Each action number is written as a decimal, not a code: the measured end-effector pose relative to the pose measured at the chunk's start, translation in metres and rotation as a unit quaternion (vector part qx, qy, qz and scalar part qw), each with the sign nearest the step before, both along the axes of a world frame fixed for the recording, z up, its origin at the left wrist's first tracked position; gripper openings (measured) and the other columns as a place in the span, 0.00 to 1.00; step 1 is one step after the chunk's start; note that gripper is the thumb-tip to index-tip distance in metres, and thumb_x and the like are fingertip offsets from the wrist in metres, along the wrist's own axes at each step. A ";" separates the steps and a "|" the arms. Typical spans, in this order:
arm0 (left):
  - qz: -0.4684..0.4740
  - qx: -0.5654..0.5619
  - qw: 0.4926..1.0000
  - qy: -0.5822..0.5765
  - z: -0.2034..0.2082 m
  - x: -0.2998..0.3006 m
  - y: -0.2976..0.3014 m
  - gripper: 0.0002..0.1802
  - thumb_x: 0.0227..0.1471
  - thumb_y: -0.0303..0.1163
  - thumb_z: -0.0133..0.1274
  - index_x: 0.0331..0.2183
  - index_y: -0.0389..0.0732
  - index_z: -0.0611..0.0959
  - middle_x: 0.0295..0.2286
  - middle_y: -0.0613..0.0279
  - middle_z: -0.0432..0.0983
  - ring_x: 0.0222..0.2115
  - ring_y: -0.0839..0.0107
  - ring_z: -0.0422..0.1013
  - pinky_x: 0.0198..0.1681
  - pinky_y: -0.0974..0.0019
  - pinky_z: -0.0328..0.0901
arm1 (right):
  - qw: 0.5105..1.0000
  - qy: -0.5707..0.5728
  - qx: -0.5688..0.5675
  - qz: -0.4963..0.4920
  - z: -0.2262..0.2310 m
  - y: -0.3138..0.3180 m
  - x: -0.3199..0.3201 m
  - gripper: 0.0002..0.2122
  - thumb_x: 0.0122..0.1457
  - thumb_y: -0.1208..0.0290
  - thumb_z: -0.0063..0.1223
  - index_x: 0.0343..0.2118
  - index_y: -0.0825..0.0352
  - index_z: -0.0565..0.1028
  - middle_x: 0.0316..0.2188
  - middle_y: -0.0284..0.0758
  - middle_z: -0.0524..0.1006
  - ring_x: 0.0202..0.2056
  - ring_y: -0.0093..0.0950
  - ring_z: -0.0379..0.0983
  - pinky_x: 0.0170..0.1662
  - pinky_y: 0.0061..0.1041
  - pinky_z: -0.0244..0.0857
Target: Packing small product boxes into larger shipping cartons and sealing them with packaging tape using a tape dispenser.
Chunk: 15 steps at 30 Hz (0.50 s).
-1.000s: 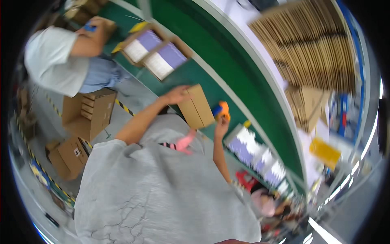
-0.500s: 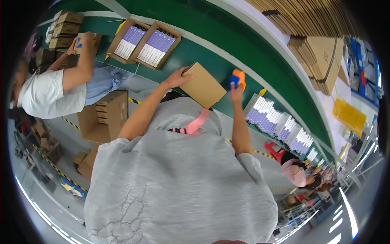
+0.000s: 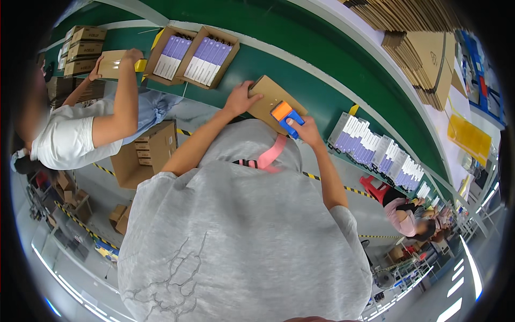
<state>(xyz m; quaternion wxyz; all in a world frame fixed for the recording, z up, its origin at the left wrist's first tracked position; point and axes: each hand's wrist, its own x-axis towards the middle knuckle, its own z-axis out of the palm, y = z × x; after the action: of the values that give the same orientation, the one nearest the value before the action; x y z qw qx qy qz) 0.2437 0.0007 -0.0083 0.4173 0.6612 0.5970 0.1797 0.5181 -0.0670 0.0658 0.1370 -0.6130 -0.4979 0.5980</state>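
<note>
A brown cardboard box [image 3: 262, 105] is tilted at the near edge of the green table, in front of my body. My left hand [image 3: 240, 100] grips its left end, with the thumb on the upper face. In my right hand [image 3: 304, 130] is a blue and orange tape dispenser [image 3: 288, 118], its orange end lying over the box's face. The dispenser hides part of that face, so I cannot tell whether tape is touching it.
Two open cartons [image 3: 211, 56] of purple-and-white boxes stand on the table to the left. More white-and-purple boxes [image 3: 370, 146] line its right side. Flattened cartons [image 3: 424, 70] are stacked at far right. On the left, a co-worker [image 3: 80, 126] handles another carton [image 3: 111, 63].
My right hand has brought the tape dispenser leftward and down onto the box. The left hand keeps its hold on the box's left end.
</note>
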 end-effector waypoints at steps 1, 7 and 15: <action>-0.006 0.003 1.000 -0.002 0.014 0.005 0.003 0.33 0.50 0.50 0.58 0.51 0.36 0.74 0.41 0.44 0.75 0.45 0.51 0.71 0.49 0.57 0.66 | 1.000 0.018 -0.007 -0.023 0.007 0.002 0.000 0.19 0.54 0.54 0.63 0.26 0.71 0.79 0.17 0.30 0.75 0.21 0.17 0.71 0.25 0.21 0.66; -0.049 0.135 0.989 -0.046 0.061 0.027 -0.002 0.15 0.55 0.37 0.55 0.40 0.35 0.81 0.35 0.57 0.79 0.38 0.61 0.75 0.42 0.57 0.68 | 0.999 -0.015 0.026 0.029 0.012 0.002 0.000 0.20 0.54 0.54 0.63 0.28 0.71 0.80 0.18 0.30 0.75 0.22 0.17 0.69 0.26 0.21 0.65; -0.001 -0.219 0.935 -0.278 0.057 0.022 0.002 0.10 0.53 0.27 0.57 0.35 0.31 0.84 0.28 0.58 0.82 0.27 0.75 0.77 0.33 0.73 0.72 | 0.998 -0.052 0.020 0.029 0.021 0.014 -0.013 0.22 0.53 0.52 0.62 0.28 0.72 0.80 0.18 0.33 0.76 0.22 0.19 0.71 0.28 0.23 0.66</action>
<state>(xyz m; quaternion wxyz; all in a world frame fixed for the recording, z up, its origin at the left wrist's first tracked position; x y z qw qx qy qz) 0.2661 0.0028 0.0490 0.7015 0.4774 0.4809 0.2205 0.5054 -0.0533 0.0867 0.1060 -0.6255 -0.5337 0.5592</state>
